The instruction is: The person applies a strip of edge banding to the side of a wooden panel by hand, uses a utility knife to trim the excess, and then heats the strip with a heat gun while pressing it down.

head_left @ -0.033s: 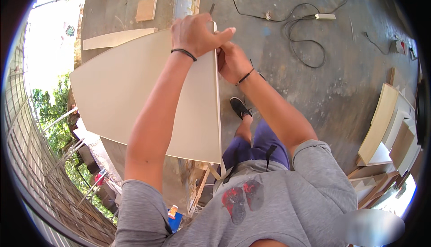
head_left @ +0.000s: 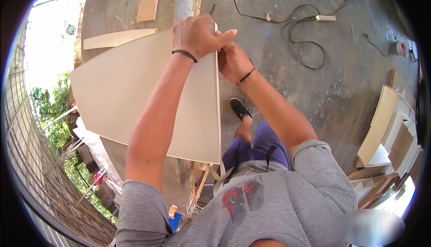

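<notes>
A large off-white board (head_left: 121,94), wide with a curved far edge, lies at nine to ten o'clock from the middle of the view, on a worn table (head_left: 110,4). A thin pale rim (head_left: 218,121) runs along its straight three o'clock side. Both hands meet at the board's one o'clock corner. The left hand (head_left: 194,35) bends over that corner, its fingers curled down toward the edge and its thumb pointing out to three o'clock; whether it grips the board cannot be told. The right hand (head_left: 232,63) is just beside it at four o'clock, against the rim, with bent fingers partly covered by the left thumb; what they hold, if anything, is hidden. Each wrist wears a dark band.

A thin dark stick (head_left: 212,9) shows just beyond the left hand at one o'clock. A curved strip of wood (head_left: 114,39) lies near the board's eleven o'clock edge, and a small wooden square (head_left: 147,10) lies farther out. A black cable (head_left: 292,40) loops over the floor (head_left: 310,94) at two o'clock, and wooden pieces (head_left: 381,125) stand at three o'clock.
</notes>
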A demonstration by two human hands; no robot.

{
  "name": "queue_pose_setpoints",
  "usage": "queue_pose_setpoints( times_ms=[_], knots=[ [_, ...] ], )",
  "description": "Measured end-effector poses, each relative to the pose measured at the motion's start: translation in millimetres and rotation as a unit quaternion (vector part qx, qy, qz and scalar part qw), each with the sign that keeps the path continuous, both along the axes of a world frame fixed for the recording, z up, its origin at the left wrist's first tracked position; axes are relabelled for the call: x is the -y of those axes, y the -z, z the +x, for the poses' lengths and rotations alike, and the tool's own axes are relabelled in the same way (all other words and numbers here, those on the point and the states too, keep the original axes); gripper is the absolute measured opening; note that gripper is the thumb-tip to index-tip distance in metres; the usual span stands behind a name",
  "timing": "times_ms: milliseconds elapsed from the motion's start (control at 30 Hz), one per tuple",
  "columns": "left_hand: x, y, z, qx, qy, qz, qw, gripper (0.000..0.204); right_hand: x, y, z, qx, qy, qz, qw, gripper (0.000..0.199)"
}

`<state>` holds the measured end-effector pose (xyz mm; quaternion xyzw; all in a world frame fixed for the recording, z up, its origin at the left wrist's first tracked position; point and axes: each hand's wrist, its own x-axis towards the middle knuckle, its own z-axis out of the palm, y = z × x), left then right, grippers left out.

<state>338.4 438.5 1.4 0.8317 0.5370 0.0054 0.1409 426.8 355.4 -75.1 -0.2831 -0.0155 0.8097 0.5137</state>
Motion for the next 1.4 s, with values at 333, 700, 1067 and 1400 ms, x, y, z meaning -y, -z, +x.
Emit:
queue_pose_setpoints(
  times_ms=[333,700,1067,1400],
  knots=[
    [-7.7,-15.3,13.7,-0.004,-0.007,-0.011,1.0,0.051,-25.4,-29.9,23.2,0.075,-0.107,-0.033,0.991,0.046],
    [226.7,5.7,-52.7,0.075,-0.141,0.037,0.986,0.064,4.5,-41.2,32.0,0.177,-0.215,-0.019,0.96,0.04],
    [449.4,14.6,-52.7,0.205,-0.511,0.098,0.829,0.081,50.4,-47.3,27.5,0.26,-0.271,-0.023,0.926,0.034],
    [390.7,34.2,-45.3,0.186,-0.466,0.014,0.865,0.108,-75.3,-52.0,85.9,0.484,-0.103,0.008,0.869,0.017]
  ],
)
